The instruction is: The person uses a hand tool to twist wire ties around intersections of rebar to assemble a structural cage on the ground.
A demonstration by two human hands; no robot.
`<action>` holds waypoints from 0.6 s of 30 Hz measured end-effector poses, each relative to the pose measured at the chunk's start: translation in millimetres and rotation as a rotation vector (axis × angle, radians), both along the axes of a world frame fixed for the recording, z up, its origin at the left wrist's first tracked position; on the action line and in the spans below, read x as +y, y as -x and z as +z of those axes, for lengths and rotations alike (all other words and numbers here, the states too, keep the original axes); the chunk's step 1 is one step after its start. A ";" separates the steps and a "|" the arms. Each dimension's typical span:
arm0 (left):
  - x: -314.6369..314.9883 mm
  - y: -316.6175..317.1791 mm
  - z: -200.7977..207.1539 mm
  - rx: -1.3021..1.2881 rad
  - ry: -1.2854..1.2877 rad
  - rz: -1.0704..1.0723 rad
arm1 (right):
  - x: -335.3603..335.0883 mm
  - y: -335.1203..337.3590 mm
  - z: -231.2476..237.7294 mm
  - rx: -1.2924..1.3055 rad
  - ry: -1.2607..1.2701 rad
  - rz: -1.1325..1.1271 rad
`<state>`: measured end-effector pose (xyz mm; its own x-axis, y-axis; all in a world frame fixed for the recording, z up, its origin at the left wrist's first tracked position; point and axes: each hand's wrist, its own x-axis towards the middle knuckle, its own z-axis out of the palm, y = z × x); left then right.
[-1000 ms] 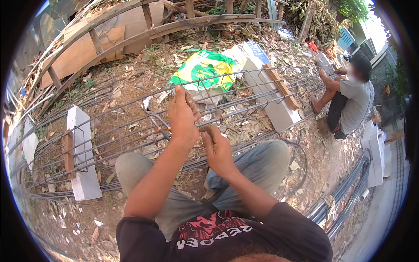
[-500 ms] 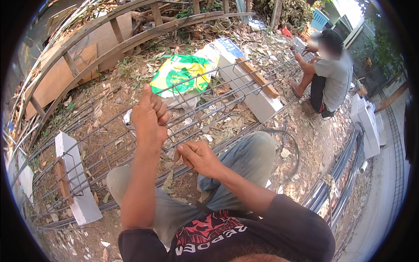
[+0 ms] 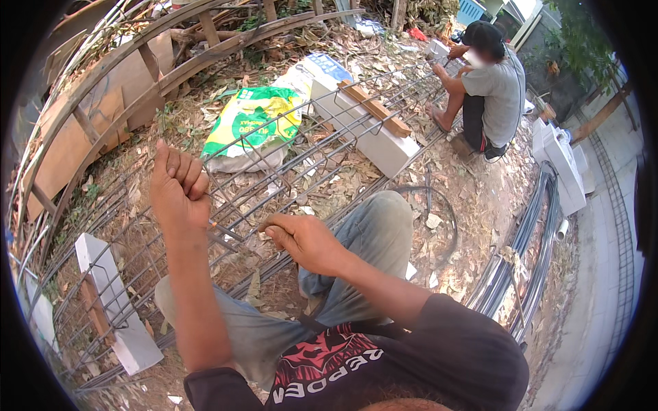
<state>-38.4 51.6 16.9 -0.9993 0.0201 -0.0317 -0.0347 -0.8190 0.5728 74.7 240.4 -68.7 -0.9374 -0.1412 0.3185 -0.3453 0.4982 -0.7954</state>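
A long cage of steel reinforcing bars (image 3: pixel 264 183) with square stirrups stretches diagonally in front of me. My left hand (image 3: pixel 179 183) is raised over its near side, fingers curled closed; what lies inside them is hidden. Lower and to the right, my right hand (image 3: pixel 301 240) is closed at the near edge of the cage, thumb and forefinger pressed together on something too small to make out. A thin dark rod with an orange band (image 3: pixel 221 230) shows between my left wrist and right fingertips; I cannot tell which hand, if either, holds it.
White blocks (image 3: pixel 367 140) (image 3: pixel 113 294) topped with wooden strips support the cage. A yellow-green sack (image 3: pixel 252 122) lies beyond it. At the far right end another person (image 3: pixel 490 92) crouches, hands at the bars. Bundled dark rods (image 3: pixel 524 246) lie right; a wooden ladder-like frame (image 3: pixel 161 82) stands left.
The surroundings have shifted left in the picture. My left hand has moved left, away from my right hand, so the gap between them is wider. The orange-banded rod now shows between them.
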 end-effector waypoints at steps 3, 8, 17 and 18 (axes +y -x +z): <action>3.8 -4.1 2.0 -0.016 0.044 -0.008 | -2.4 -9.1 22.1 -0.466 0.214 0.297; 15.0 -23.6 9.1 0.035 0.052 -0.132 | 24.8 -22.8 85.5 -0.256 0.519 0.609; 8.7 -35.2 14.9 0.073 -0.030 -0.161 | 17.2 56.6 4.5 0.460 -0.062 -0.280; 8.9 -34.0 12.6 0.062 -0.020 -0.159 | -1.3 44.9 -1.1 0.332 -0.171 -0.220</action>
